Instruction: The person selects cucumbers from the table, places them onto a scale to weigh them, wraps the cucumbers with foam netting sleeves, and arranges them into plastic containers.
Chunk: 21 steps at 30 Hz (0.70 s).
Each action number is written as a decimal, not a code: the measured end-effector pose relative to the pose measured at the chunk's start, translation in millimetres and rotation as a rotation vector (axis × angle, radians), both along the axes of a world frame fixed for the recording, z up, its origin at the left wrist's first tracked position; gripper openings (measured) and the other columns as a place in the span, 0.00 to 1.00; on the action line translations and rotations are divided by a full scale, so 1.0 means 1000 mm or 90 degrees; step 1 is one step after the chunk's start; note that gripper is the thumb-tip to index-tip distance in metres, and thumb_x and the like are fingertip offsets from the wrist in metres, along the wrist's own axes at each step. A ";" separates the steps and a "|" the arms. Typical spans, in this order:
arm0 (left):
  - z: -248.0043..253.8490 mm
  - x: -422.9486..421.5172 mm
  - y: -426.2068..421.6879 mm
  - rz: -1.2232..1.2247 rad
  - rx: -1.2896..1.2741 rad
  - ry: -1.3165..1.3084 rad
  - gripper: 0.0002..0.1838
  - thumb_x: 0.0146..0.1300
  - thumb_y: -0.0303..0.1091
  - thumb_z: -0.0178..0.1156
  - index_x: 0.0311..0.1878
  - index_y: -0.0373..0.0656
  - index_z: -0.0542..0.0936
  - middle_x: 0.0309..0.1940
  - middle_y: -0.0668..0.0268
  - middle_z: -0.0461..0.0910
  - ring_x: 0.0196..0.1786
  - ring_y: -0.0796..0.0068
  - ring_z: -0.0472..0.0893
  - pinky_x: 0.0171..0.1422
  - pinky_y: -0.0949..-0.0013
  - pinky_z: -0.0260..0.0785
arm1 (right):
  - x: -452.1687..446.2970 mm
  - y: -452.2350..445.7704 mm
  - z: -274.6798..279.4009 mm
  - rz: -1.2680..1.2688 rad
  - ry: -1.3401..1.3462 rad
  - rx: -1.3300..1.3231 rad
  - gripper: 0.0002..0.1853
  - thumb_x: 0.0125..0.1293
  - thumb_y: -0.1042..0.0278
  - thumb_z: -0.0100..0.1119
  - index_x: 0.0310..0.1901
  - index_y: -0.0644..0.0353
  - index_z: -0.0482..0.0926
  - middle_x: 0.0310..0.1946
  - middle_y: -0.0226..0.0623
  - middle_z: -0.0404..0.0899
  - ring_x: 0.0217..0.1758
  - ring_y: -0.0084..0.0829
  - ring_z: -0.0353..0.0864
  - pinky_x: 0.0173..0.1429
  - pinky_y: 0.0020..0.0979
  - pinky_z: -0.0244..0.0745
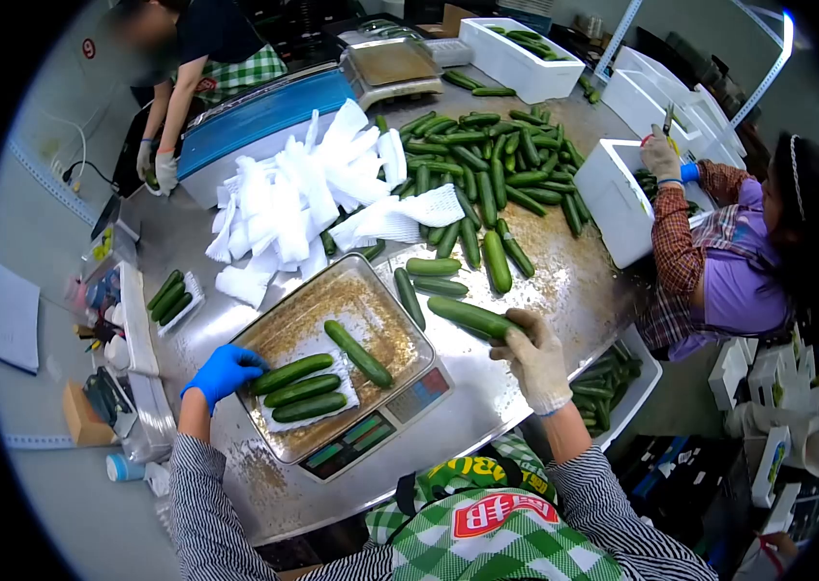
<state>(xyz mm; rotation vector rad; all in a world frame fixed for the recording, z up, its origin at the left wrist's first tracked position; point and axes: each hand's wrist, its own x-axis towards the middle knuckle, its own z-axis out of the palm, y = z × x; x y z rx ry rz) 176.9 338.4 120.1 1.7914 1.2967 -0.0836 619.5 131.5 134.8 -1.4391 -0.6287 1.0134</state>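
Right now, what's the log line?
left hand: beside cucumbers on scale | right hand: holding separate cucumber | white mesh: beyond scale

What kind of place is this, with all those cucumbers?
Probably somewhere vegetables get weighed and packed. There's a big pile of cucumbers on a metal table, a weighing scale with a few on it, and white foam boxes nearby.

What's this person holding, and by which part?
The right hand holds a cucumber by its right end. The left hand is at the left end of another cucumber; whether it grips cannot be told.
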 end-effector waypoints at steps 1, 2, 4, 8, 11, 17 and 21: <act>0.004 0.002 0.001 -0.004 -0.015 0.025 0.11 0.59 0.27 0.64 0.44 0.38 0.88 0.35 0.59 0.88 0.37 0.74 0.84 0.48 0.68 0.77 | -0.001 0.002 -0.005 0.000 0.012 0.014 0.26 0.71 0.61 0.57 0.64 0.68 0.67 0.44 0.45 0.83 0.40 0.30 0.86 0.34 0.24 0.71; 0.011 0.005 0.002 -0.007 -0.026 0.050 0.11 0.59 0.28 0.64 0.44 0.38 0.88 0.35 0.59 0.88 0.37 0.73 0.84 0.48 0.68 0.77 | 0.001 0.003 -0.009 -0.002 0.006 0.004 0.26 0.71 0.61 0.57 0.63 0.69 0.68 0.44 0.44 0.83 0.40 0.30 0.86 0.35 0.25 0.71; 0.013 0.014 0.007 -0.043 -0.017 0.056 0.12 0.59 0.30 0.65 0.44 0.38 0.88 0.36 0.58 0.88 0.37 0.71 0.84 0.49 0.67 0.77 | 0.017 -0.001 -0.014 0.002 -0.010 -0.015 0.25 0.71 0.60 0.57 0.62 0.69 0.70 0.43 0.44 0.83 0.38 0.30 0.85 0.36 0.26 0.73; 0.010 -0.002 0.003 -0.056 -0.009 0.022 0.14 0.60 0.34 0.63 0.47 0.39 0.87 0.38 0.55 0.87 0.38 0.65 0.85 0.49 0.65 0.77 | 0.131 -0.075 -0.017 0.066 -0.458 -0.121 0.18 0.74 0.61 0.49 0.48 0.68 0.81 0.40 0.38 0.82 0.38 0.26 0.79 0.46 0.30 0.76; 0.014 0.001 0.001 -0.033 -0.011 0.012 0.14 0.62 0.34 0.63 0.48 0.39 0.86 0.40 0.55 0.87 0.40 0.67 0.85 0.52 0.66 0.77 | 0.225 -0.128 -0.060 0.004 -0.383 -0.400 0.17 0.70 0.57 0.54 0.41 0.66 0.81 0.28 0.33 0.80 0.33 0.22 0.77 0.40 0.27 0.72; 0.017 -0.001 -0.014 -0.005 0.001 0.007 0.16 0.64 0.36 0.64 0.51 0.39 0.85 0.43 0.55 0.87 0.44 0.66 0.86 0.54 0.65 0.76 | 0.196 -0.070 -0.065 0.265 -0.979 -0.438 0.13 0.62 0.58 0.61 0.40 0.59 0.83 0.35 0.49 0.82 0.41 0.54 0.80 0.47 0.48 0.75; 0.020 0.000 -0.021 0.058 -0.060 -0.029 0.19 0.61 0.33 0.67 0.54 0.39 0.83 0.46 0.57 0.87 0.46 0.66 0.85 0.57 0.65 0.76 | 0.030 0.069 -0.005 0.294 -0.701 -0.081 0.11 0.63 0.65 0.63 0.44 0.60 0.83 0.36 0.46 0.82 0.39 0.48 0.82 0.46 0.44 0.77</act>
